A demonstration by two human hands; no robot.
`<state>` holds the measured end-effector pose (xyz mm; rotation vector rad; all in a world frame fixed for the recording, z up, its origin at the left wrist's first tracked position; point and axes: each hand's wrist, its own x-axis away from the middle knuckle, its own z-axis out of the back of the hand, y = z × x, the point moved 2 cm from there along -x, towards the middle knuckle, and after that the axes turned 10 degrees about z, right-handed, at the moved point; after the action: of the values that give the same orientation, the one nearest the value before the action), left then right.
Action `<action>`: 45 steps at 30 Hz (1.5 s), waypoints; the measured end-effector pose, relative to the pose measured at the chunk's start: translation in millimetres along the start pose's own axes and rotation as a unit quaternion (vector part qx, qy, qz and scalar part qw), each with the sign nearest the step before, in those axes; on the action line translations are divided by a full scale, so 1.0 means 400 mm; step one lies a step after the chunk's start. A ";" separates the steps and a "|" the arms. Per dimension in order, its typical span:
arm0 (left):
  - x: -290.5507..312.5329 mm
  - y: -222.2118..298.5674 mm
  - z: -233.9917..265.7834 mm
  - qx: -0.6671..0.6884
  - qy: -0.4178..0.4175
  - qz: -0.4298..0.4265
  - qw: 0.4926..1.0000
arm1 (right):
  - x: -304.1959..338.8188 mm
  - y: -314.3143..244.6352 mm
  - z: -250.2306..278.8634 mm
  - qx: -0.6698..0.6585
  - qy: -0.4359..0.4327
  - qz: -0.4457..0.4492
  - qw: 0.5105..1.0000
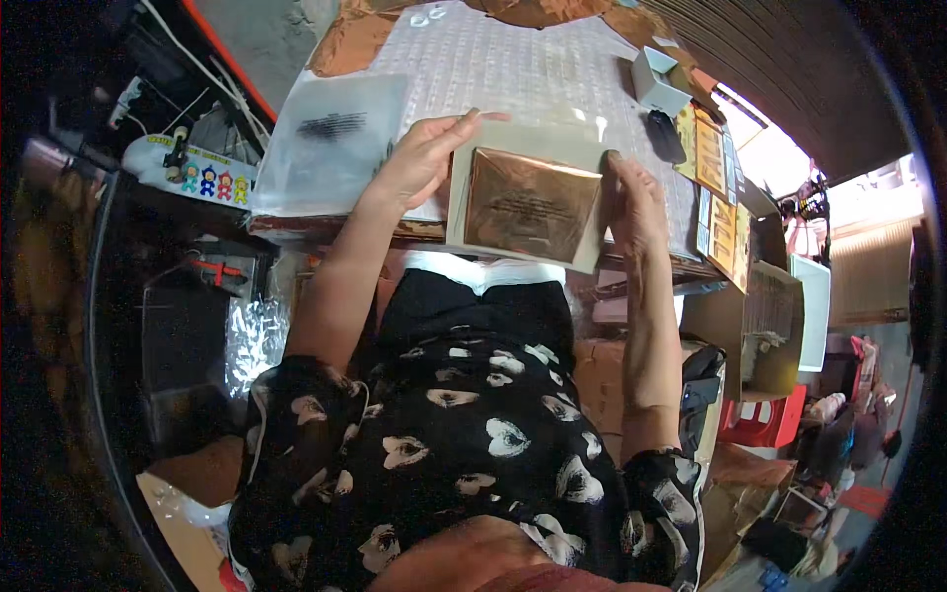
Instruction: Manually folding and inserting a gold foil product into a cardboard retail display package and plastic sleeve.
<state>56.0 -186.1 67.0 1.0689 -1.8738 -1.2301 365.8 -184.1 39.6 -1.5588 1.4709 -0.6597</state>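
Note:
Between my hands, above the near edge of the table, is a flat pale packet [459,202]. A shiny copper-brown rectangle [533,183] shows in its middle, with dark print over it and a glossy film that looks like clear plastic. My left hand [434,153] pinches the packet's upper left corner between thumb and fingers. Along the right edge, my right hand [636,202] grips it with thumb and bent fingers. Left of my left hand, clear plastic bags [340,143] with dark print lie flat on the table. What is beneath the packet is hidden.
A pale patterned cover lies over the table [493,54], with brown paper [355,39] along its far edge. At the right stand a small white box [659,81], a dark object [665,135] and yellow printed boxes [725,232]. An open carton [769,326] stands beyond the table's right side.

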 end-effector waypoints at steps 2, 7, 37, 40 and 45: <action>-0.009 -0.015 -0.008 0.003 -0.027 0.023 0.999 | 0.006 -0.002 -0.022 0.092 0.085 0.038 0.991; -0.010 -0.025 -0.036 0.007 -0.044 0.022 0.999 | 0.023 -0.032 -0.039 0.102 0.084 0.069 0.989; 0.012 -0.093 -0.236 -0.057 -0.060 -0.018 0.996 | 0.107 -0.179 -0.249 0.734 -0.135 0.416 0.520; 0.034 -0.089 -0.245 -0.124 -0.051 -0.027 0.991 | 0.121 -0.174 -0.248 0.723 -0.117 0.430 0.527; 0.056 -0.086 -0.264 -0.145 -0.057 -0.014 0.988 | 0.132 -0.163 -0.243 0.717 -0.105 0.449 0.523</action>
<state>144.3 -256.7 73.8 0.8840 -1.6994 -1.5541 325.3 -262.6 132.6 0.4658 0.7453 -0.6323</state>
